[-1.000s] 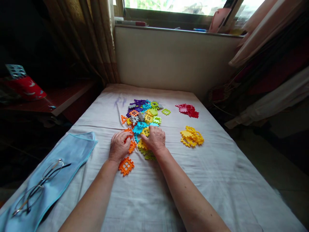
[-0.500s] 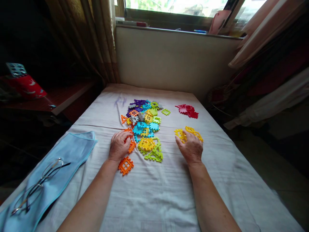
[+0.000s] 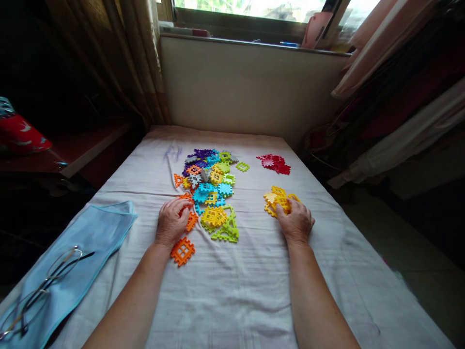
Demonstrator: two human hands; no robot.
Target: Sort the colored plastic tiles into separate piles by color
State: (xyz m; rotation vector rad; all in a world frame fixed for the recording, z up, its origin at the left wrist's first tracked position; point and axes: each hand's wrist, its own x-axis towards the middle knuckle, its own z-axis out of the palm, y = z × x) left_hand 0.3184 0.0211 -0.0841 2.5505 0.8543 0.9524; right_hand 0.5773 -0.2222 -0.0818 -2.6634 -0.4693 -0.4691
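Fingers [image 3: 282, 209] of the right hand [image 3: 297, 223] curl down onto the heap of yellow pieces [image 3: 276, 198] at the right of the sheet-covered counter [image 3: 232, 295]; whether they pinch one cannot be told. The left hand [image 3: 170, 222] lies knuckles up, its bent fingers on orange pieces [image 3: 190, 221] at the near edge of the mixed pile [image 3: 209, 179], grip unclear. An orange square piece [image 3: 182, 250] lies beside that wrist. Red pieces [image 3: 273, 163] sit farther back.

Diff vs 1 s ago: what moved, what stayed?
The right hand left the mixed pile of coloured plastic grid tiles and went right, onto the yellow plastic tile pile. The left hand stayed on the orange plastic tiles; red plastic tile pile unmoved.
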